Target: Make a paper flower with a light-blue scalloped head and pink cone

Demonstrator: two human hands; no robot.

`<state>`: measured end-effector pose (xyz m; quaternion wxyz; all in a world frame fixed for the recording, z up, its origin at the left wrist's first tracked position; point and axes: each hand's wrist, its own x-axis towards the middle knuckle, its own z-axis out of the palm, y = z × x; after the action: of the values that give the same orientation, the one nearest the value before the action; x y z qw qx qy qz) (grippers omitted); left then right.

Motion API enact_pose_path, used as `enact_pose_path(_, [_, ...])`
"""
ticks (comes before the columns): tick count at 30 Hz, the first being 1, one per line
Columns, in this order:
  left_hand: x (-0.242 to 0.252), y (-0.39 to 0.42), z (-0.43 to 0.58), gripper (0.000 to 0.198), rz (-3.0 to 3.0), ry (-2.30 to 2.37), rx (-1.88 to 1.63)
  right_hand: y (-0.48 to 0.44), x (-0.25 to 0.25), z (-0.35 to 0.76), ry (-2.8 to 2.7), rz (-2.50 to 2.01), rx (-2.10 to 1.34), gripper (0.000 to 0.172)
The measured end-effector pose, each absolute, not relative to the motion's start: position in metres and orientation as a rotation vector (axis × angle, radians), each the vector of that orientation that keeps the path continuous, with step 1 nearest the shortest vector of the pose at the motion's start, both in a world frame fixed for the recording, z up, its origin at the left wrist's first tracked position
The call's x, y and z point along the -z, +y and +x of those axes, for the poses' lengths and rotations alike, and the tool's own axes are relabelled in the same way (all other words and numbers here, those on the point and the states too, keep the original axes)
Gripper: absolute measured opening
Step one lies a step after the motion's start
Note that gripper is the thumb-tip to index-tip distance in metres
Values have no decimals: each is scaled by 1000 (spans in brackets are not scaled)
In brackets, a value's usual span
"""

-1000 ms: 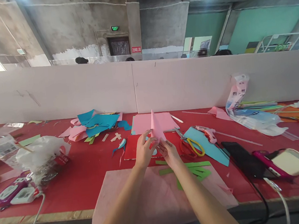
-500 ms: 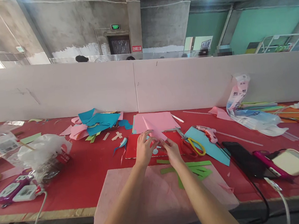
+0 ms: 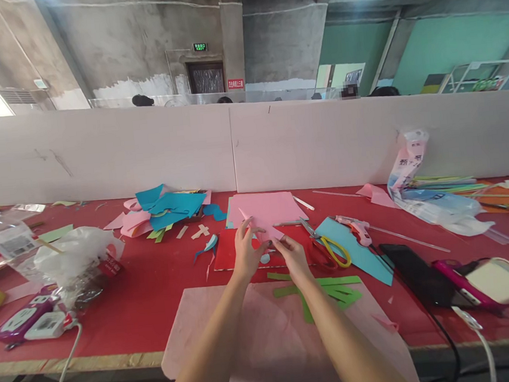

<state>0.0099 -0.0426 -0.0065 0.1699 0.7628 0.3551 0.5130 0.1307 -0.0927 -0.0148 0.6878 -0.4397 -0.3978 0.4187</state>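
Note:
Between my two hands is a folded piece of pink paper [image 3: 267, 230], its narrow tip pointing up and to the left. My left hand [image 3: 246, 252] pinches its left side between thumb and fingers. The fingers of my right hand [image 3: 291, 252] close on its lower right edge. Below the hands lies a red sheet [image 3: 228, 250] with small pale blue pieces on it. Just behind are stacked pink sheets [image 3: 278, 204]. Scissors with yellow and red handles [image 3: 336, 249] rest right of my right hand. Green paper strips [image 3: 340, 291] lie under my right wrist.
A pink glue gun [image 3: 355, 229] lies on light blue paper [image 3: 374, 263] at right, near a black phone [image 3: 413, 272]. Blue and pink scraps [image 3: 175, 209] are heaped back left. A plastic-bagged cup [image 3: 79, 262] and a purple power strip [image 3: 26, 315] stand left. A white partition [image 3: 143, 153] closes the back.
The folded pink paper has tilted lower and its tip has shifted slightly left. Both hands keep hold of it, with small finger movements. The view has shifted a little.

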Motion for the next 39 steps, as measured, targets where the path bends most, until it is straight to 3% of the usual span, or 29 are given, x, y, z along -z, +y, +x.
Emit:
enact_pose_path(5, [9, -41, 10, 48, 2057, 1009, -1399, -93, 16, 130, -845, -984, -1005, 25])
enact_pose_path(15, [10, -36, 15, 56, 1380, 862, -1489, -88, 22, 135, -515, -833, -1157, 25])
enact_pose_path(20, [7, -38, 18, 46, 1201, 645, -1193, -89, 20, 132, -551, -806, -1212, 25])
enact_pose_path(29, [1, -40, 15, 40, 1203, 682, -1272, -92, 21, 127, -680, -943, -1204, 32])
enact_pose_path(39, [0, -42, 17, 39, 1235, 679, -1274, -90, 21, 129, -737, -991, -1129, 27])
